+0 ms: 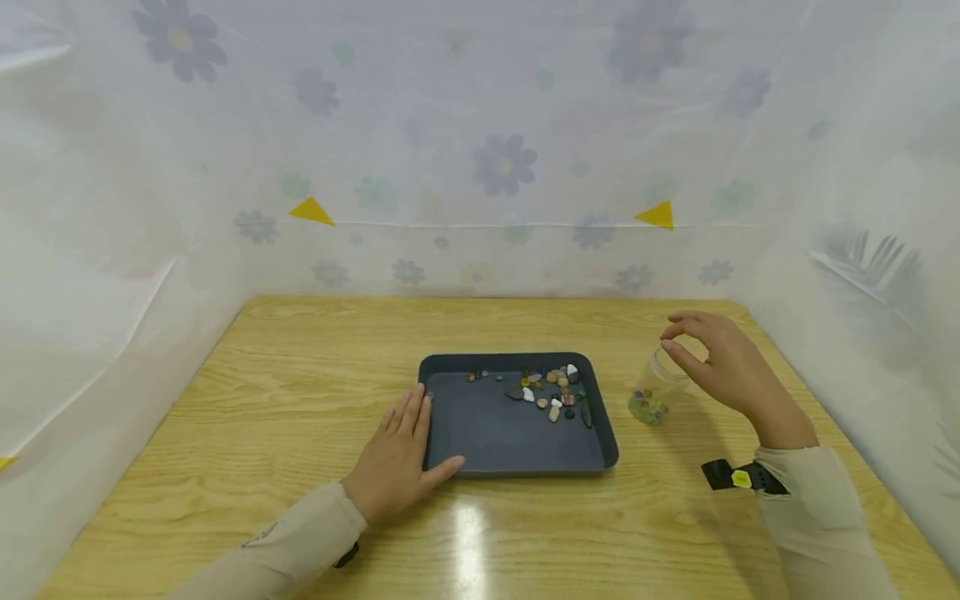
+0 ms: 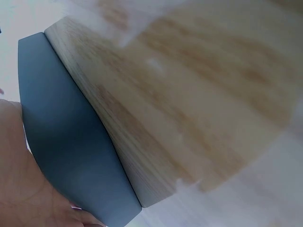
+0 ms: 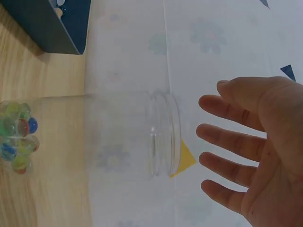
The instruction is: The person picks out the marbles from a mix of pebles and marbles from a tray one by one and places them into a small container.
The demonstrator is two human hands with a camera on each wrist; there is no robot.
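— What is the left hand [image 1: 396,454] doing?

— It is lying flat on the wooden worktop [image 1: 300,400], its fingers straight and close together, pressing against the left edge of the dark tray [image 1: 480,429]. The thumb is stretching along the tray's near left corner. The left wrist view is showing the tray's outer wall [image 2: 61,137] right beside the palm.

— And the right hand [image 1: 723,367]?

— It is hovering just over the mouth of a clear glass jar [image 1: 657,387], which is standing upright on the worktop just right of the tray. In the right wrist view the fingers [image 3: 232,142] are spreading apart, relaxed, near the jar's rim [image 3: 165,135] but gripping nothing.

— What is sitting inside the jar?

— Coloured glass marbles [image 3: 16,137] are lying at its bottom.

— And on the tray?

— Small stones [image 1: 551,392] of mixed colours are lying scattered over its far right part.

— Anything around it all?

— A white floral sheet [image 1: 502,162] is hanging behind and at both sides, with two yellow triangles [image 1: 311,212] on it.
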